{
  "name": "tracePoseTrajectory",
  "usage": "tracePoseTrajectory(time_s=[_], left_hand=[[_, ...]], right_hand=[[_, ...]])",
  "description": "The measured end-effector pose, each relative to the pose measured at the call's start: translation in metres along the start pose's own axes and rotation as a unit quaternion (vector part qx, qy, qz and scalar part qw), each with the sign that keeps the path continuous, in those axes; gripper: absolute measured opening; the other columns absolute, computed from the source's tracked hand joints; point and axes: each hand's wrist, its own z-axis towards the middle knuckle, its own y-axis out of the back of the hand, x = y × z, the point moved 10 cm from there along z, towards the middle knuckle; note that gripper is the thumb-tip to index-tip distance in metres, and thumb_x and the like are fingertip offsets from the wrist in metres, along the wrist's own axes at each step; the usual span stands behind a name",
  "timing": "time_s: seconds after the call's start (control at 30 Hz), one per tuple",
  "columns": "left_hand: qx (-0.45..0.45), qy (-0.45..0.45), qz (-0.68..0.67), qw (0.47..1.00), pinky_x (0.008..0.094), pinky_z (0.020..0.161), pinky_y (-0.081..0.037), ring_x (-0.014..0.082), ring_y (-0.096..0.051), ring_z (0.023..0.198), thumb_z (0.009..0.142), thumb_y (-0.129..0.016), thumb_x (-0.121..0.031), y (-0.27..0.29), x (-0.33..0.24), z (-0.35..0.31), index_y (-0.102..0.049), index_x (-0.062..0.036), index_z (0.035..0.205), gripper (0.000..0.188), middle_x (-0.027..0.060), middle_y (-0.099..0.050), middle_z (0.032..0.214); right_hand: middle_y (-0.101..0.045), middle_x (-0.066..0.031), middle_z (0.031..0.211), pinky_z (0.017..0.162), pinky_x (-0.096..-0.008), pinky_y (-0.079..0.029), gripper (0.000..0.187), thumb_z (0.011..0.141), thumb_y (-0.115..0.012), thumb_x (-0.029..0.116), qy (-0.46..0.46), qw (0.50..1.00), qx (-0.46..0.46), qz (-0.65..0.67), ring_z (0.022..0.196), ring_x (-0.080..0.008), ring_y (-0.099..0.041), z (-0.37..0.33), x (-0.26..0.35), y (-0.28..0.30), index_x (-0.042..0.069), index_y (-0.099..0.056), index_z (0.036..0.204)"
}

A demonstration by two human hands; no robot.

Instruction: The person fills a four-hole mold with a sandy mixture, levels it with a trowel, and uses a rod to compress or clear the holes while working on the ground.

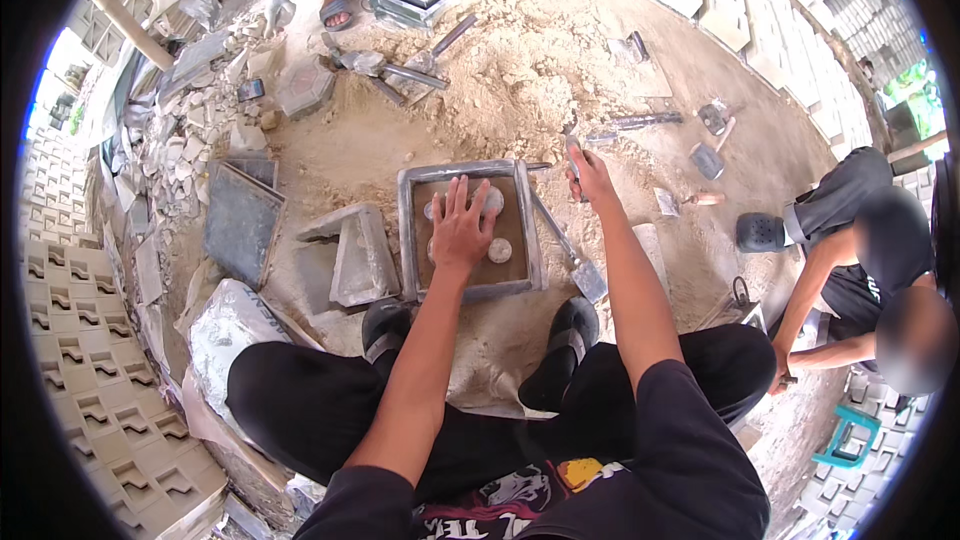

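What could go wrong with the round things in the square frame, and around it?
The left hand is spread over the round pieces in the square frame, so it might nudge one out of place. The small shovel lies close to the right foot, which could knock it. The right hand grips a small tool that might slip.

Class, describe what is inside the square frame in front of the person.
Pale round pieces on a brown surface show inside the square frame; whatever lies beneath the left hand is covered.
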Motion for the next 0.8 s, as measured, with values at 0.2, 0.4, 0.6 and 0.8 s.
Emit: tracePoseTrajectory(time_s=[0.2, 0.4, 0.6, 0.8], left_hand=[[-0.027, 0.026, -0.028, 0.999, 0.0523, 0.114, -0.02, 0.0313, -0.031, 0.14, 0.095, -0.049, -0.036, -0.008, 0.014, -0.001, -0.048, -0.0112, 0.138, 0.05, 0.0163, -0.041, 0.145], [-0.136, 0.032, -0.282, 0.949, 0.0468, 0.111, -0.027, 0.0388, -0.039, 0.131, 0.1, -0.037, -0.033, 0.002, -0.003, 0.031, -0.044, 0.0026, 0.134, 0.05, 0.0234, -0.047, 0.136], [-0.041, 0.008, -0.357, 0.933, 0.0451, 0.115, -0.022, 0.0379, -0.031, 0.138, 0.101, -0.031, -0.039, -0.035, -0.033, 0.07, -0.032, 0.0038, 0.143, 0.06, 0.0255, -0.035, 0.147], [0.021, -0.002, -0.26, 0.965, 0.0448, 0.116, -0.019, 0.0352, -0.03, 0.14, 0.101, -0.029, -0.04, -0.055, -0.05, 0.053, -0.03, 0.0036, 0.144, 0.061, 0.0243, -0.035, 0.147]], right_hand=[[-0.05, -0.0014, 0.064, 0.036, -0.0269, -0.038, 0.046, 0.095, -0.051, 0.052, -0.023, 1.0, -0.007, 0.003, 0.041, -0.0102, -0.044, -0.087, -0.009, -0.028, 0.007, -0.052, 0.102], [-0.05, -0.0021, 0.063, 0.036, -0.0283, -0.039, 0.044, 0.096, -0.051, 0.051, -0.053, 0.997, -0.05, -0.023, 0.04, -0.0112, -0.044, -0.175, -0.041, -0.056, 0.007, -0.05, 0.094], [-0.064, -0.0232, 0.081, 0.063, -0.0438, -0.049, 0.054, 0.094, -0.051, 0.05, 0.041, 0.97, -0.139, -0.193, 0.065, -0.036, -0.063, -0.167, -0.072, -0.054, -0.003, -0.058, 0.096], [-0.062, -0.0311, 0.099, 0.085, -0.0502, -0.045, 0.058, 0.093, -0.05, 0.052, 0.108, 0.92, -0.206, -0.315, 0.098, -0.0469, -0.059, -0.189, -0.04, -0.063, -0.005, -0.057, 0.104]])
